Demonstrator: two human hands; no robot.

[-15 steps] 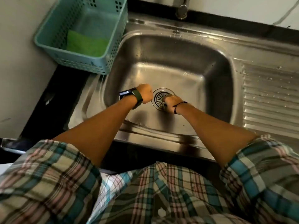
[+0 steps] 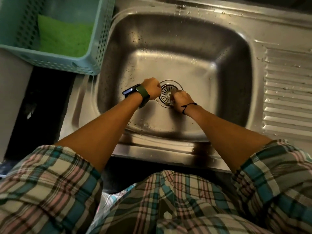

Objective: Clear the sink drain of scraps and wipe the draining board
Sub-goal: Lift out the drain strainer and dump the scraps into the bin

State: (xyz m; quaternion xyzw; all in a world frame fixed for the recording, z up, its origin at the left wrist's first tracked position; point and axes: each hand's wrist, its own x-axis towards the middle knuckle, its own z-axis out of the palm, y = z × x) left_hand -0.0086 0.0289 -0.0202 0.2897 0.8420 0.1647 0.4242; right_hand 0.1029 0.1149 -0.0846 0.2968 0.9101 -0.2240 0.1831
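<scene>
The round metal drain strainer (image 2: 165, 92) sits in the floor of the wet steel sink (image 2: 194, 48). My right hand (image 2: 183, 100) lies over the strainer's near right part, fingertips bunched down on it and pinching small greenish scraps (image 2: 167, 103). My left hand (image 2: 151, 88), with a watch on the wrist, is a closed fist touching the strainer's left rim; whether anything is inside it is hidden. The ribbed draining board (image 2: 287, 92) lies to the right of the sink, spotted with water drops.
A teal perforated basket (image 2: 99, 48) stands at the sink's far left corner with a green sponge cloth (image 2: 64, 39) inside. A black counter strip (image 2: 42, 107) runs along the left. The sink's front rim (image 2: 160, 149) is just before my body.
The view has dropped closer over the sink, and the tap is out of frame. Both hands stay at the drain; my right fingertips have closed in on the strainer.
</scene>
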